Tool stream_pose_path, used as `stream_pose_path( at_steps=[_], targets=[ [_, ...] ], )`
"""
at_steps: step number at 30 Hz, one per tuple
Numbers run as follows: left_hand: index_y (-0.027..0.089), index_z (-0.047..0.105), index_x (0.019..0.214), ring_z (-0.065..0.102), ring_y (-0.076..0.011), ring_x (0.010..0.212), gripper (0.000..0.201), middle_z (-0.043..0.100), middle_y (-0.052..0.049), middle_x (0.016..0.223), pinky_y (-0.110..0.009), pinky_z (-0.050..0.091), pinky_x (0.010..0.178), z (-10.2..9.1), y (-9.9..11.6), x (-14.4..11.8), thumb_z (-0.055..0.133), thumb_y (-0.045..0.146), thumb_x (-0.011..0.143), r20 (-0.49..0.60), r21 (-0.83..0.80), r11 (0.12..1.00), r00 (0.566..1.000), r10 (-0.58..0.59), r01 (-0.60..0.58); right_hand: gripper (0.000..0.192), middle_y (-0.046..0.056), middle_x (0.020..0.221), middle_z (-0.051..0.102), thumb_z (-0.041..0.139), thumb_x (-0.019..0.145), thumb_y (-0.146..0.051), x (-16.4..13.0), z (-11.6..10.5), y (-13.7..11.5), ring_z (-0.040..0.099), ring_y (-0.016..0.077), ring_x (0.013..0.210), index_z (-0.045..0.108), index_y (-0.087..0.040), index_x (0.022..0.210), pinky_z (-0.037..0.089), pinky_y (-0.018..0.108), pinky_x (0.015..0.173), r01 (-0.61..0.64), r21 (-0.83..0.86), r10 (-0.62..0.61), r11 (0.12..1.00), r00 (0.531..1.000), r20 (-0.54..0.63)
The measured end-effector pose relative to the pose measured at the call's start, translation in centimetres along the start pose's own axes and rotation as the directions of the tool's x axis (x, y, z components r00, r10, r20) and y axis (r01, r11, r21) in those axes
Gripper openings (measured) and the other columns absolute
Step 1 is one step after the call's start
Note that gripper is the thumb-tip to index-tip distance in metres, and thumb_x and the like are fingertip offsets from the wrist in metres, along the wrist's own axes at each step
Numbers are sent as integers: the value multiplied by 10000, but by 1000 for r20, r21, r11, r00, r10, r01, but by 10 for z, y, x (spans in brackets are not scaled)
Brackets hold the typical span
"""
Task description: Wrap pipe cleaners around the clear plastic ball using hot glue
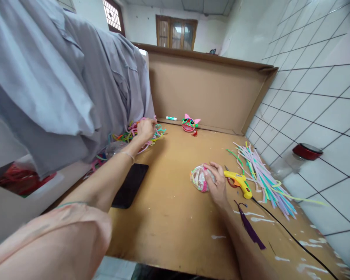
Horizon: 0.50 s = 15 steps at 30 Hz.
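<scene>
My left hand [145,128] reaches to the far left of the wooden table [175,217] and closes its fingers in a pile of coloured pipe cleaners [128,137]. My right hand [217,183] rests on a small round pink and white bundle [198,179] near the table's middle and holds it against the surface. A yellow glue gun [239,182] lies just right of that hand, its black cord [291,238] trailing toward the near right corner.
A pink cat-face toy [190,124] and a white marker [171,118] sit by the cardboard back wall [210,89]. Pastel pipe cleaners [265,179] fan out at right. A black phone [130,184] lies near left; grey cloth [61,77] hangs at left, a red-lidded jar [301,155] by the tiled wall.
</scene>
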<state>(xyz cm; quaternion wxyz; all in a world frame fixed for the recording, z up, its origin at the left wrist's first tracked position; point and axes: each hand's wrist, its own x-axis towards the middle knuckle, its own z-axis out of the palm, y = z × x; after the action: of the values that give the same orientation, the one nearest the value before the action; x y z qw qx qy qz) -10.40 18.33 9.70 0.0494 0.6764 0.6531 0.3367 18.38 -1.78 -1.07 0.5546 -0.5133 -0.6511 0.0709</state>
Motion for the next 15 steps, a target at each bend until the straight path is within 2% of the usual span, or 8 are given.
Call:
stream_pose_path(
  at_steps=[3,5,8,11,15],
  targets=[
    [105,728,1015,579,-397,1177,253,708,-170,1139,-513,429,1001,-4,-26,22,582,90,810,64,182,980,994,-91,78,309,108,1174,580,525,927,-399,0,-1,-1,550,259,1180,728,-229,1087,462,450,1020,-9,-1,9,1000,1000,2],
    [102,716,1027,544,-408,1224,227,689,-172,1180,-528,417,1022,-3,-39,32,633,116,815,112,266,961,988,-110,77,304,110,1183,579,523,932,-393,0,-2,-2,543,259,1201,725,-229,1089,461,444,1025,-13,-10,13,1000,1000,6],
    [114,666,1113,560,-338,1212,258,644,-148,1240,-502,452,1021,3,-50,40,668,222,878,183,344,938,977,-112,43,295,113,1207,572,521,941,-381,-1,-3,-4,536,256,1223,721,-230,1096,454,439,1038,-18,-23,19,1000,999,29],
    [151,583,1242,626,-246,1091,349,608,-109,1259,-460,549,917,8,-56,45,614,333,945,222,371,928,968,-120,30,300,111,1215,565,515,944,-388,-1,-3,-5,545,253,1219,718,-234,1102,454,434,1044,-26,-41,28,999,999,35],
    [157,577,1249,634,-240,1068,353,607,-103,1252,-449,563,893,-1,-65,59,608,340,949,202,297,954,974,-100,36,334,109,1266,543,487,959,-405,-2,-5,-4,532,246,1245,687,-242,1171,444,433,1060,-33,-71,36,997,998,48]
  ],
)
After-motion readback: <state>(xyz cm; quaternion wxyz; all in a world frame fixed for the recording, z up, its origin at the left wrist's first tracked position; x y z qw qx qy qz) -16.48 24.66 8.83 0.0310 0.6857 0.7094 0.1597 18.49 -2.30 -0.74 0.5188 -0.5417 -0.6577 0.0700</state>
